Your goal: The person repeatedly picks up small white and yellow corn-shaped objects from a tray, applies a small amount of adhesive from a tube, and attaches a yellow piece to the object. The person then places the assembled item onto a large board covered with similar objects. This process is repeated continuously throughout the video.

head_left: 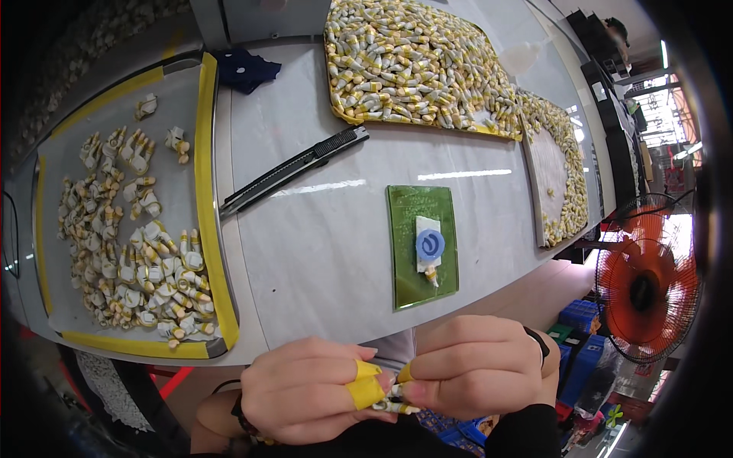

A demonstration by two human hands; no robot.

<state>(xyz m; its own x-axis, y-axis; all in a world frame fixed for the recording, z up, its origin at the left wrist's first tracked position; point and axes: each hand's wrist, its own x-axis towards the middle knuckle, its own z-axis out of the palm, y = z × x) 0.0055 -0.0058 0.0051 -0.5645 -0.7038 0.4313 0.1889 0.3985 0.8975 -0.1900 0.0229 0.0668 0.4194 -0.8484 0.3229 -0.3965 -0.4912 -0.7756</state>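
Close to the table's front edge, my left hand [313, 391] and my right hand [475, 366] meet, fingers closed in a pinch. Between the fingertips is a small white figurine part [395, 404] with yellow bands, mostly covered by the fingers. Yellow tape wraps fingers on both hands. Beyond them lies a green glass plate [405, 282]. A blue round piece [430, 245] sits there on a white pad [422, 224], and a small white, yellow-banded part [432, 276] touches the pad's near end.
On the left, a yellow-taped tray [217, 267] holds several white figurine parts. A black utility knife [294, 169] lies beside it. At the back stands a tray [353, 120] heaped with small yellow-white parts; another, partly filled tray [536, 191] adjoins it. An orange fan [644, 286] stands right, off the table.
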